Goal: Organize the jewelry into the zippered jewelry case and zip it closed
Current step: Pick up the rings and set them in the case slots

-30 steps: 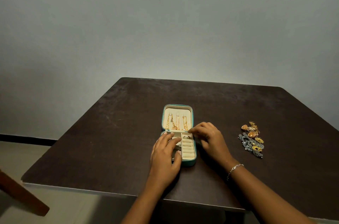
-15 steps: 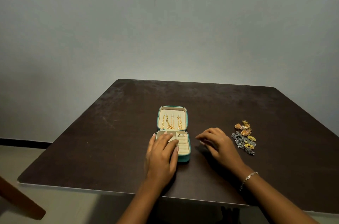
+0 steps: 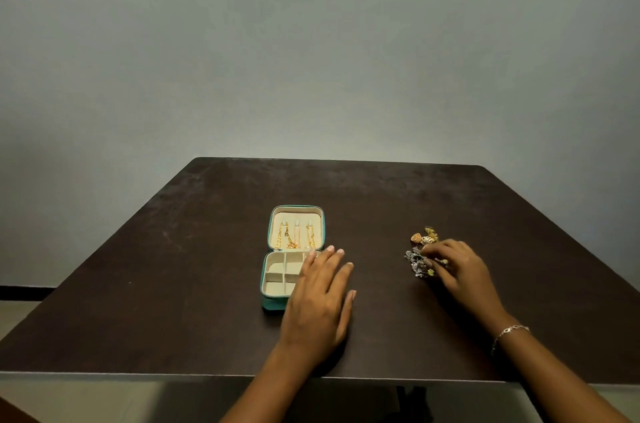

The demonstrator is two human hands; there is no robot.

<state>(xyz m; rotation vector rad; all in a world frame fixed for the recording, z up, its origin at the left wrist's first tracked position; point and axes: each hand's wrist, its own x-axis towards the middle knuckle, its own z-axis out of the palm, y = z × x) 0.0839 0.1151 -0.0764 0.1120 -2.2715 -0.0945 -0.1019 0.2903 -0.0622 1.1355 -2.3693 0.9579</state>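
Both hands are over the table (image 3: 166, 270): the left hand (image 3: 320, 296) lies flat with straight fingers across the right side of the open case (image 3: 272, 305), holding nothing, while the right hand (image 3: 459, 272) curls over the loose pile (image 3: 417, 258) well to the right; whether it pinches a piece I cannot tell. Gold chains (image 3: 294, 236) hang in the lid (image 3: 297, 208), so that part looks done; the visible compartments (image 3: 275, 268) seem bare, the pile waits, and the zip is undone. The case is teal outside, cream-lined, lying flat near the table's middle.
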